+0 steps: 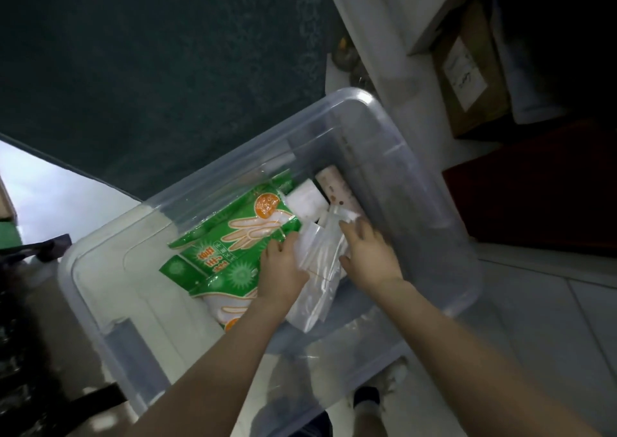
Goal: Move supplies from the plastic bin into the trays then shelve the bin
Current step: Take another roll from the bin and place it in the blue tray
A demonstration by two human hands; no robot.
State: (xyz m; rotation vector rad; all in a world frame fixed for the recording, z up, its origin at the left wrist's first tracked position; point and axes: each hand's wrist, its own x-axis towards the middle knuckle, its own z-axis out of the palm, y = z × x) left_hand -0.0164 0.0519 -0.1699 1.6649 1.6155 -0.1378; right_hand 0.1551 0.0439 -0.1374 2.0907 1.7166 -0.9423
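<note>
We judge task early: bin (417, 169), frame centre, holds green packs (230, 239), clear bag (320, 269). Right hand (367, 253) spread on bag; left hand (283, 266) on packs, grip unclear. Trays unseen; shelving pending.

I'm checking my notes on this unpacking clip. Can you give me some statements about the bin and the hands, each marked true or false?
1. The left hand and the right hand both reach into the clear bin. True.
2. The bin is empty. False: green packets, a clear bag and white blocks lie in it.
3. The clear bag lies between the two hands. True.
4. The packets with the glove picture are blue. False: they are green.
</note>
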